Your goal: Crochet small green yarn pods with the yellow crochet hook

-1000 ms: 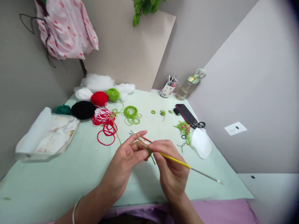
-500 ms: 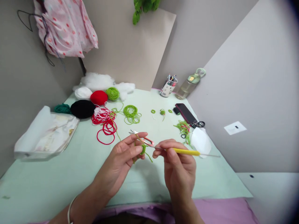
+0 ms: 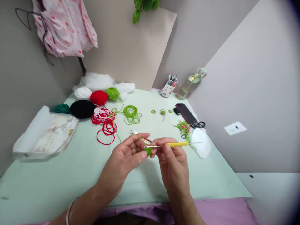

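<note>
Between the thumb and fingers of my left hand (image 3: 124,159) is a small green crochet piece (image 3: 147,151). A strand of green yarn (image 3: 142,139) runs up over the raised left index finger. My right hand (image 3: 173,162) is closed on the yellow handle of a crochet hook (image 3: 178,144), with its metal shaft pointing left across the top of the piece. The right fingertips touch or nearly touch the piece's right side. Just behind the hands lie orange-handled thread snips (image 3: 132,132), partly hidden by the fingers.
Balls of red (image 3: 98,97), black (image 3: 82,109) and green yarn (image 3: 112,93) stand at the back left, before white stuffing (image 3: 97,82). Loose red yarn (image 3: 108,132) and a green coil (image 3: 131,114) lie nearer. A phone (image 3: 186,113), scissors (image 3: 199,125) and a bottle (image 3: 187,87) are right.
My right hand has moved left and slightly up with the hook, so its shaft now lies across the crochet piece. The piece has turned and shifted slightly right in my left fingers.
</note>
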Demonstrator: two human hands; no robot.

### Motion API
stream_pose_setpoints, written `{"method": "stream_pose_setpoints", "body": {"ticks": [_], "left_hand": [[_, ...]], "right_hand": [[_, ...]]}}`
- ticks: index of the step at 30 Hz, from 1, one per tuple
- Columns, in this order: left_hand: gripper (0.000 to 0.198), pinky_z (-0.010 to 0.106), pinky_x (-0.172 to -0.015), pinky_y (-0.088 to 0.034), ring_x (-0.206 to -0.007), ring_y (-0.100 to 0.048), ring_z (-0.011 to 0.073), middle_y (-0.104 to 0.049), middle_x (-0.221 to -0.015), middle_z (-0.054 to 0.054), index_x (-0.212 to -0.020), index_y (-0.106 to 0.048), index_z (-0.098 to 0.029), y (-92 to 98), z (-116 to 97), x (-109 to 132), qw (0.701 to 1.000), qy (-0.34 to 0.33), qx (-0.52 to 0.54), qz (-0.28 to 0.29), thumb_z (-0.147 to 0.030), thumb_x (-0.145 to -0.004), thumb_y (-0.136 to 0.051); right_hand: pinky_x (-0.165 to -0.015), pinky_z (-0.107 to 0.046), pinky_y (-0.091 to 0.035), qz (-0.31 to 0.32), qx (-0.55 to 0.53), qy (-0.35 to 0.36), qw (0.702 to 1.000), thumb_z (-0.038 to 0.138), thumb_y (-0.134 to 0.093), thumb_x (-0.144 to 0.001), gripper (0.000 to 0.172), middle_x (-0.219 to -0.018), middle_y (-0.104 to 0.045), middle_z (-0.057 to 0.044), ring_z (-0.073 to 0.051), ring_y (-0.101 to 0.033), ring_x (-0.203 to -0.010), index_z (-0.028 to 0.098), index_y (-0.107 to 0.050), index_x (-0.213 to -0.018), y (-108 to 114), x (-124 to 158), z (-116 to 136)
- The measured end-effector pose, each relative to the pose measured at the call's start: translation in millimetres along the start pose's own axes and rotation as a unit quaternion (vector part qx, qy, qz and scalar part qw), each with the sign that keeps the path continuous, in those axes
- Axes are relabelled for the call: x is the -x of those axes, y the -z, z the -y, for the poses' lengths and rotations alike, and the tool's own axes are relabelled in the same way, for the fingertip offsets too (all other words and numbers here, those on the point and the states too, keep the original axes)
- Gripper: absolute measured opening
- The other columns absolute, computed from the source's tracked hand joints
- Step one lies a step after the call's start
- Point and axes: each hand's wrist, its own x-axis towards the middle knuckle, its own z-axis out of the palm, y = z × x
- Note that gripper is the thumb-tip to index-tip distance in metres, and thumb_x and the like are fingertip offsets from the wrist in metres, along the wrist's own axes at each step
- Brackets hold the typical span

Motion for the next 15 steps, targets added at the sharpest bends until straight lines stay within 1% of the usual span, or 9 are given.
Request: {"method": "stream_pose_setpoints", "body": {"ticks": [3, 5, 8, 10, 12, 15], "left_hand": [[0.035, 0.034, -0.094, -0.050, -0.096, -0.063, 0.0195, -0.067, -0.094, 0.002, -0.121, -0.079, -0.025, 0.0, -1.5, 0.2, 1.000, -0.010, -0.009, -0.013, -0.031, -0.087, -0.084], [0.034, 0.031, -0.090, -0.051, -0.093, -0.062, 0.0182, -0.065, -0.091, 0.001, -0.120, -0.080, -0.026, 0.2, -2.1, 0.7, 1.000, -0.016, -0.011, -0.015, -0.030, -0.087, -0.085], [0.032, 0.028, -0.088, -0.052, -0.091, -0.062, 0.0165, -0.064, -0.088, 0.000, -0.118, -0.081, -0.028, 1.0, -2.3, 1.5, 0.999, -0.025, -0.019, -0.020, -0.029, -0.086, -0.085], [0.031, 0.027, -0.087, -0.053, -0.090, -0.062, 0.0156, -0.063, -0.088, -0.001, -0.118, -0.081, -0.030, 1.3, -1.6, 1.9, 0.998, -0.041, -0.034, -0.025, -0.028, -0.087, -0.085], [0.031, 0.026, -0.087, -0.053, -0.090, -0.063, 0.0156, -0.064, -0.087, -0.002, -0.118, -0.081, -0.031, 1.3, -0.2, 2.0, 0.996, -0.060, -0.058, -0.036, -0.026, -0.088, -0.084], [0.032, 0.028, -0.091, -0.053, -0.093, -0.066, 0.0165, -0.068, -0.089, -0.002, -0.117, -0.081, -0.032, 0.8, 3.0, 2.3, 0.986, -0.097, -0.113, -0.069, -0.020, -0.088, -0.082]], "right_hand": [[-0.069, -0.030, -0.064, 0.009, -0.014, 0.001, 1.000, 0.034, -0.069, -0.102, 0.017, -0.089, -0.080, -0.004, -0.014, -0.072, -0.068, 0.023, -0.080, -0.094, 0.5, -1.3, 3.6], [-0.069, -0.031, -0.064, 0.010, 0.000, 0.015, 1.000, 0.033, -0.066, -0.104, 0.019, -0.090, -0.081, -0.004, -0.015, -0.073, -0.069, 0.022, -0.079, -0.095, 0.9, 0.2, 5.0], [-0.074, -0.032, -0.064, 0.010, 0.053, 0.049, 0.997, 0.030, -0.060, -0.107, 0.020, -0.095, -0.081, -0.004, -0.016, -0.076, -0.076, 0.024, -0.078, -0.101, 1.5, 5.7, 6.1], [-0.078, -0.033, -0.063, 0.013, 0.111, 0.084, 0.990, 0.025, -0.056, -0.109, 0.022, -0.099, -0.080, -0.004, -0.016, -0.075, -0.083, 0.026, -0.077, -0.106, 2.2, 10.2, 6.4], [-0.081, -0.035, -0.062, 0.025, 0.180, 0.133, 0.974, 0.019, -0.053, -0.109, 0.024, -0.102, -0.079, -0.004, -0.018, -0.075, -0.089, 0.027, -0.076, -0.111, 3.3, 14.0, 6.4], [-0.087, -0.040, -0.062, 0.067, 0.280, 0.225, 0.931, 0.011, -0.053, -0.106, 0.030, -0.108, -0.080, -0.006, -0.022, -0.075, -0.099, 0.028, -0.073, -0.121, 5.6, 16.7, 7.3]]}}
